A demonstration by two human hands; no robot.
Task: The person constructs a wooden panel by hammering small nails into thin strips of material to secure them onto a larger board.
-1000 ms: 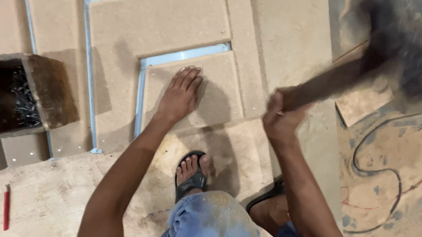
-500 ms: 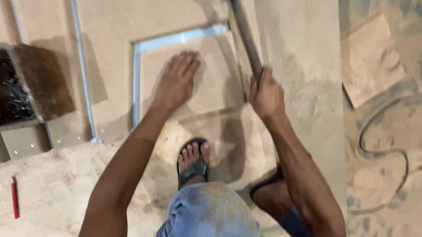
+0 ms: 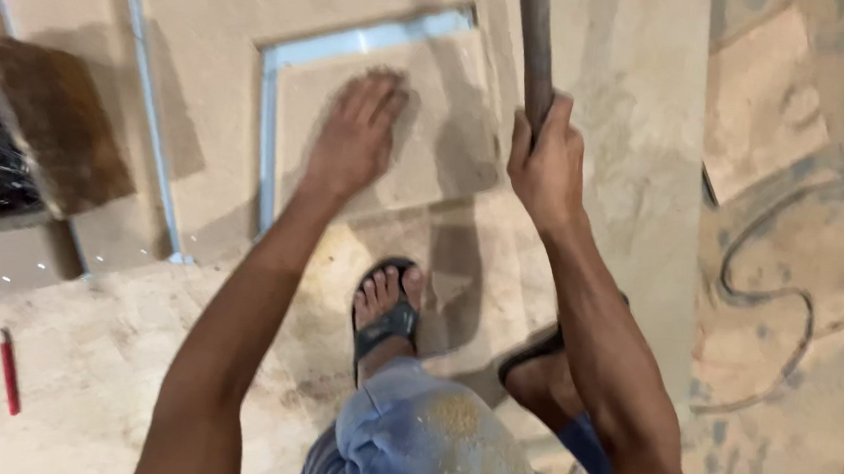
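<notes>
A worker squats over a fibreboard panel, tool handle in the right hand.

Nearest, a sandalled foot point(image 3: 388, 310) rests on the dusty board. The left hand point(image 3: 355, 136) lies flat, fingers spread, on the inset panel point(image 3: 390, 129); the right hand point(image 3: 548, 162) grips a dark handle point(image 3: 535, 45) rising beyond the frame, its head hidden.

two hands point(image 3: 354, 141), one hammer handle point(image 3: 535, 45)
</notes>
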